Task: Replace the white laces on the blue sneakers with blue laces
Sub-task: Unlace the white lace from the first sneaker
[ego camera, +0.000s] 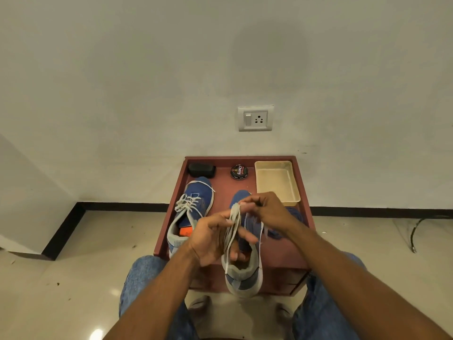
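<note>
Sitting close to the low red counter (282, 251), the person holds a bundle of white lace (232, 228) up between both hands, just above the nearer blue sneaker (245, 273). The right hand (267, 208) pinches the top of the gathered lace between thumb and fingertips, so its grip is clenched on the lace at the upper end. The left hand (213, 239) has the lace draped through it, loops running down across its palm; its thumb and forefinger curl round the bundle while the lower fingers stay loosely spread. The lace hangs from the right grip down through the left one, its tail falling toward the open collar of the shoe below.

That nearer sneaker lies with its heel overhanging the front edge of the counter, toe pointing to the wall; I cannot tell how much lace is left in its eyelets. The other blue sneaker (193, 207) sits to the left, well apart from both hands, white laces (187, 201) threaded and loosely tangled. A heap of blue laces (293, 213) shows just behind the right wrist. At the back stand a black case (202, 170), a round polish tin (239, 171) and a cream tray (291, 182).
</note>
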